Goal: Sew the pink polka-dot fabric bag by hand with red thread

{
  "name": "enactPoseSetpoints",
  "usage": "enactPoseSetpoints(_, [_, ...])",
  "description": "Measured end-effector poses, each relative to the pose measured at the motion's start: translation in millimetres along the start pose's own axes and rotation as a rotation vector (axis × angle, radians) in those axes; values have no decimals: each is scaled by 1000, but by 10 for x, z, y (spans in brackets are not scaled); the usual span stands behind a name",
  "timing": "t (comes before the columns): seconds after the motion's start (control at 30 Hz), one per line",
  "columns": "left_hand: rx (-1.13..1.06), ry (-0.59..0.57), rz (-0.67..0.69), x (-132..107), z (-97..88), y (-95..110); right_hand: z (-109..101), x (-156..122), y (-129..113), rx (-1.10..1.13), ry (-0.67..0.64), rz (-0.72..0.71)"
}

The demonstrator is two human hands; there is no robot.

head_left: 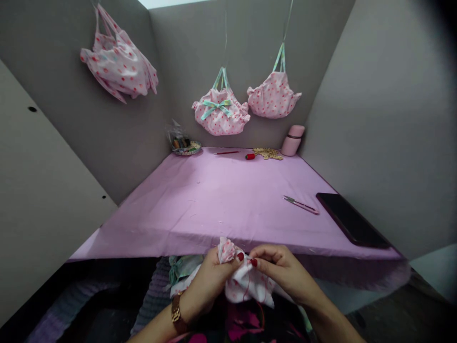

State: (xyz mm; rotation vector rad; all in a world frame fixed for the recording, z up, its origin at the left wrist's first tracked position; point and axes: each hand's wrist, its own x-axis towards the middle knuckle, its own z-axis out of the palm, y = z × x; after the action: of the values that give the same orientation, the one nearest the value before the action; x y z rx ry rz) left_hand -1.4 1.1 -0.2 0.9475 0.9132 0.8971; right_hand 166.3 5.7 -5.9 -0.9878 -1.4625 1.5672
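Observation:
Both my hands work just below the near edge of the pink-covered table (pixel 221 200). My left hand (pixel 209 281) is closed around a bunched piece of pink-dotted white fabric (pixel 243 286), gathering its top. My right hand (pixel 282 271) pinches the same fabric with thumb and forefinger right next to the left thumb. A red thread (pixel 246 290) runs down across the cloth. Whether a needle is held I cannot make out.
Thread snips (pixel 302 205) and a dark phone (pixel 352 219) lie at the table's right. At the back are a red spool (pixel 250 156), a red pencil (pixel 226 153), a small basket (pixel 185 147), wooden pieces (pixel 267 153) and a pink bottle (pixel 293 140). Three dotted fabric bags (pixel 221 112) hang on grey walls.

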Motion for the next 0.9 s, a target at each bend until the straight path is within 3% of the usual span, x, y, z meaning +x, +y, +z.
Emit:
enactPoseSetpoints(0.43, [-67,-47,-2,11,30,-51,177,-56,-53,-203,-11,-107])
enactPoseSetpoints(0.73, [131,25,64,51,-17,-88,263,-9,-88,-502,88,-221])
enactPoseSetpoints(0.9, [203,32,102,59,-36,-111,274,0,-156,-590,193,-407])
